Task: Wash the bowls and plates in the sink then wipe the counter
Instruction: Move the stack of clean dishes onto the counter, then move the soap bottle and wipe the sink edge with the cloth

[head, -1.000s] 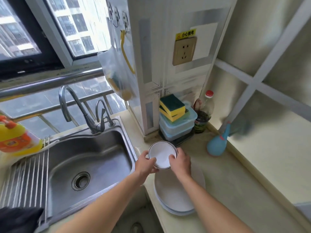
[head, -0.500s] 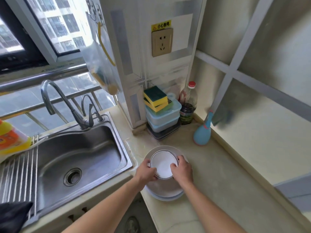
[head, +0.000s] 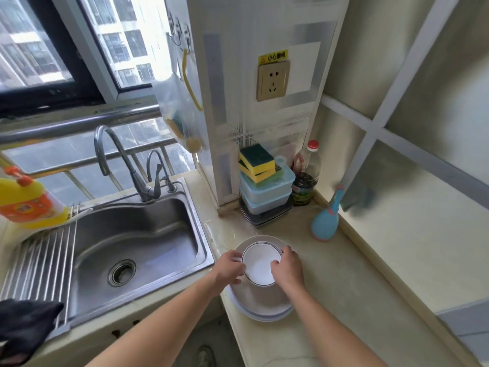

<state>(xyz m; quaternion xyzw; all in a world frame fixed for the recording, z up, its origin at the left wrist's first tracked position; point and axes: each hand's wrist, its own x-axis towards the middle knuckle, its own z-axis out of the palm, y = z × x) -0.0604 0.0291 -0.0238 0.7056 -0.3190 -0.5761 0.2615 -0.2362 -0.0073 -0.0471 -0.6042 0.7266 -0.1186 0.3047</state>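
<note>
On the counter (head: 330,300) just right of the sink (head: 132,250), a white bowl (head: 260,266) sits over a stack of plates (head: 264,311); the left hand (head: 230,267) curls its fingers on the bowl's left rim and the right hand (head: 287,270) pinches the right rim, so the bowl lies squarely between them; the basin lies to the left and slightly away, nearer the left hand; I judge the carry must swing leftward across the sink's raised edge.
</note>
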